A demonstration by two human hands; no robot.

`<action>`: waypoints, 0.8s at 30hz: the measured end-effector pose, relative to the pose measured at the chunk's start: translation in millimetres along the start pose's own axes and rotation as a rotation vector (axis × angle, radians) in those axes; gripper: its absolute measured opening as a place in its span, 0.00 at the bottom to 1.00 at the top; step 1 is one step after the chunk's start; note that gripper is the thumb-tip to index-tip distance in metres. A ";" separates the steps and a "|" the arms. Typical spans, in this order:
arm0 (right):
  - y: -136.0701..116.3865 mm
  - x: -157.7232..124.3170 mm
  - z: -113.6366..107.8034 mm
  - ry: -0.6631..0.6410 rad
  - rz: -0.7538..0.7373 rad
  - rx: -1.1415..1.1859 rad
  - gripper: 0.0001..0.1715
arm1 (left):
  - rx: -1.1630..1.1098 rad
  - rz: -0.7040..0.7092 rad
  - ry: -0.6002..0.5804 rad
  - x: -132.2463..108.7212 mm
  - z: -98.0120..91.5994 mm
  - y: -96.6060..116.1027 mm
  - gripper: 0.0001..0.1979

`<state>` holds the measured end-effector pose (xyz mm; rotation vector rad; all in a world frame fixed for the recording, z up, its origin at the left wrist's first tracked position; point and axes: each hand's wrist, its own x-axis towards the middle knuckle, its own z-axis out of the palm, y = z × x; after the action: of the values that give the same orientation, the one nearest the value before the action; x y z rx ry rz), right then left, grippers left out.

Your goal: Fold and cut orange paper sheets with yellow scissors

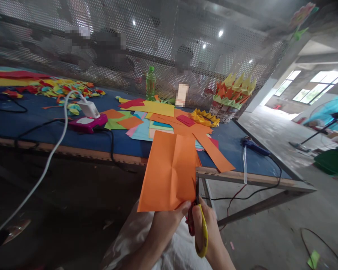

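A creased sheet of orange paper [163,168] is held up in front of the table edge. Its lower right part is pinched by my left hand [173,215], thumb on top and the other fingers hidden beneath. My right hand [210,219] grips a pair of scissors [203,236] with yellow and dark red handles. The dark blades point away from me, along the right edge of the sheet near my left thumb. Whether the blades are in the paper I cannot tell. An orange paper strip [214,152] lies on the table just beyond.
The blue table [124,144] bears coloured paper, a pile of folded scraps [64,88], a green bottle [150,84], a magenta power strip [88,123] and a folded-paper basket [228,99]. A glue gun [255,146] lies at the right. Behind stands a perforated metal screen [157,45].
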<state>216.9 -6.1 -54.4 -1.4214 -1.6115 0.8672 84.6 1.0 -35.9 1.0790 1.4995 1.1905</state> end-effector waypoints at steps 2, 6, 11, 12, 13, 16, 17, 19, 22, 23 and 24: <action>-0.1 0.1 -0.1 -0.007 -0.005 -0.008 0.27 | 0.010 -0.015 -0.043 0.7 -1.2 -1.4 0.09; -0.5 0.4 0.9 -0.027 0.010 0.003 0.28 | -0.017 0.044 -0.017 3.2 -1.7 -6.2 0.11; -3.3 0.4 1.0 -0.022 0.035 0.003 0.28 | -0.084 0.014 -0.037 2.6 -0.3 -7.0 0.09; -3.6 0.6 0.6 -0.024 0.036 0.002 0.28 | -0.079 0.013 -0.036 2.3 -0.7 -5.5 0.09; -3.7 0.8 0.1 -0.024 0.033 0.001 0.28 | -0.066 0.020 -0.037 2.0 -1.4 -3.7 0.09; -2.7 1.7 -0.9 -0.023 0.015 0.002 0.28 | -0.027 0.061 -0.038 2.1 -3.9 1.0 0.09; -2.1 2.0 -1.0 -0.023 0.011 0.003 0.28 | -0.019 0.065 -0.038 2.2 -4.5 1.8 0.09; -0.9 2.4 -0.6 -0.024 0.014 0.009 0.29 | -0.025 0.038 -0.048 2.3 -5.3 1.8 0.10; -0.4 2.2 0.5 -0.020 0.032 0.020 0.29 | -0.035 -0.034 -0.086 1.6 -5.8 0.7 0.11; -0.6 1.9 0.8 -0.017 0.038 0.025 0.29 | -0.032 -0.050 -0.087 1.0 -6.1 0.8 0.11; -1.0 1.5 1.1 -0.016 0.041 0.029 0.30 | -0.026 -0.057 -0.087 0.4 -6.6 1.2 0.10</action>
<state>215.4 -4.8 -53.7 -1.4357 -1.5806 0.9241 78.2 0.4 -34.0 1.0509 1.4347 1.1070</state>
